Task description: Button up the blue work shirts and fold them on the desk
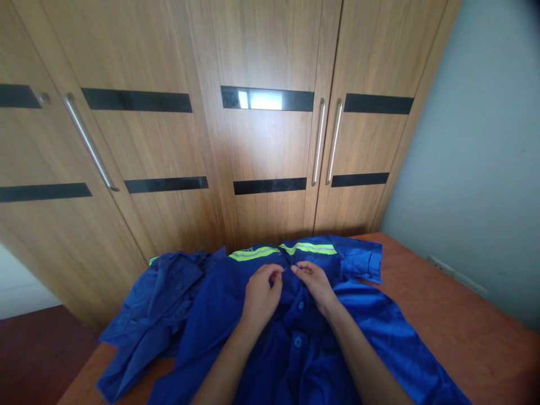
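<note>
A blue work jacket [228, 315] with yellow-green and silver reflective strips lies front up, its collar end towards the wardrobe. Dark blue buttons run down its front; a lower button [297, 341] shows clearly between my forearms. At chest height, just below the strips, my left hand [262, 289] is closed in a pinch at the front opening. Opposite it, my right hand [314, 281] pinches the other side of the opening with thumb and forefinger. The fingertips of the two hands are slightly apart. Whatever button lies between them is too small to make out.
A second crumpled blue garment [169, 298] with buttons lies to the left, against the jacket. Both rest on a reddish-brown surface [439, 315]. Behind stands a wooden wardrobe [265, 146] with a metal handle [319, 143]. A pale wall [476, 169] bounds the right side.
</note>
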The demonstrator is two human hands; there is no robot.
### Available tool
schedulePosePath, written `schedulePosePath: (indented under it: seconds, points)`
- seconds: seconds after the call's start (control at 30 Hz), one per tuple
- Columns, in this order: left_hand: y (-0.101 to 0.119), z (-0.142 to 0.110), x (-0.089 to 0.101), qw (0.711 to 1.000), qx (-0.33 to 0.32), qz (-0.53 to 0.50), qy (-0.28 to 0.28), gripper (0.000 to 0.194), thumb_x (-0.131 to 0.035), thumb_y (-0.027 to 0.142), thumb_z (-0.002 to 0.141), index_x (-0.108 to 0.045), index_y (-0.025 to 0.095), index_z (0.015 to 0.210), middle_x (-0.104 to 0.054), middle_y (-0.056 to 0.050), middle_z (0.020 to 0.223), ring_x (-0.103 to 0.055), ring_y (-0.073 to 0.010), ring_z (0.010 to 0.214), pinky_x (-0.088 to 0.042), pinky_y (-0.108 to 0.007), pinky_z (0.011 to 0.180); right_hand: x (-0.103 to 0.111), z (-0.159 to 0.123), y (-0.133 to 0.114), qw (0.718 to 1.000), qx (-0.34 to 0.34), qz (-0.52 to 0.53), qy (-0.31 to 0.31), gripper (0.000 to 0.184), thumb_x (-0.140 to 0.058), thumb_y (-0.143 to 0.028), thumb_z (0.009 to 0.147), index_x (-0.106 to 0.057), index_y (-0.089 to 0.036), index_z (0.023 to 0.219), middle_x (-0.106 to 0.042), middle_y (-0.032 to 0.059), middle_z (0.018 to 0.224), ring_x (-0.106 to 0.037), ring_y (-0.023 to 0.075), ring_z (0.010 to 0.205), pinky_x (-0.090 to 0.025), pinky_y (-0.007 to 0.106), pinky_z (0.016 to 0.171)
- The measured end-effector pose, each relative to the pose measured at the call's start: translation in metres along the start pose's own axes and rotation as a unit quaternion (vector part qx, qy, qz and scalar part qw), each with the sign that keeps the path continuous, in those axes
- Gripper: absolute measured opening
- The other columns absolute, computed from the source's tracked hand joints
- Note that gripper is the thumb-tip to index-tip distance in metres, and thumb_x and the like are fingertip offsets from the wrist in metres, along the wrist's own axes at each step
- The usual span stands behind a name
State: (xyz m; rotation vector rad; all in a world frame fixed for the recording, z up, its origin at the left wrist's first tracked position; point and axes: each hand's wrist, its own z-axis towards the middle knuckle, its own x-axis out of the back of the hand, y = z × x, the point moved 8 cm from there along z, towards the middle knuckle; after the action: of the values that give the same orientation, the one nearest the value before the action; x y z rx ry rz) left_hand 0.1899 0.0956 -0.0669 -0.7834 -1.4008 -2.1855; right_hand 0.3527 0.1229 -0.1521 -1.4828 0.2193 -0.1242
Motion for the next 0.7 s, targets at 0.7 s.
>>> schedulePosePath:
  seconds: [0.7]
  points:
    - [-0.071,0.029,-0.078,0.991,0.086,-0.027,-0.096,0.011,-0.059,0.009,0.069,-0.065,0.017,0.074,-0.065,0.000,0.068,-0.060,-0.0140,0.066,-0.042,-0.022,0.062,0.005,-0.002,-0.014,0.951,0.116,-0.287,-0.017,0.025,-0.051,-0.007,0.065,-0.069,-0.022,0.072,-0.066,0.0017,0.076,-0.058,0.0175,0.074,-0.043,0.026,0.074]
